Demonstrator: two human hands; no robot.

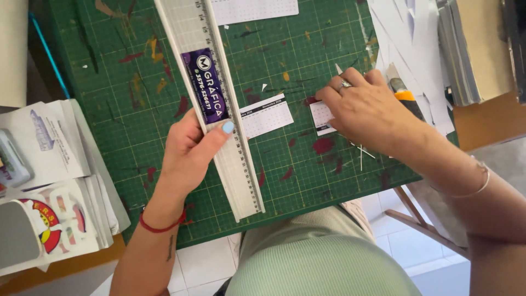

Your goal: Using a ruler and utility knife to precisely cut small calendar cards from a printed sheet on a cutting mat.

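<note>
My left hand (189, 153) grips a long grey metal ruler (230, 148) that lies slanted across the green cutting mat (120, 131); the thumb presses on its top face. A small white printed card (267, 115) lies just right of the ruler. My right hand (368, 109) rests palm down on another small white card (320, 118), fingertips pinning it to the mat. An orange and black utility knife (405, 97) lies partly under that hand; I cannot tell whether the hand grips it.
A white printed sheet (255, 10) lies at the mat's top edge. White paper offcuts (408, 38) are piled at the right. Stacks of printed stickers and papers (46, 181) sit to the left. Thin paper slivers (361, 152) lie near my right wrist.
</note>
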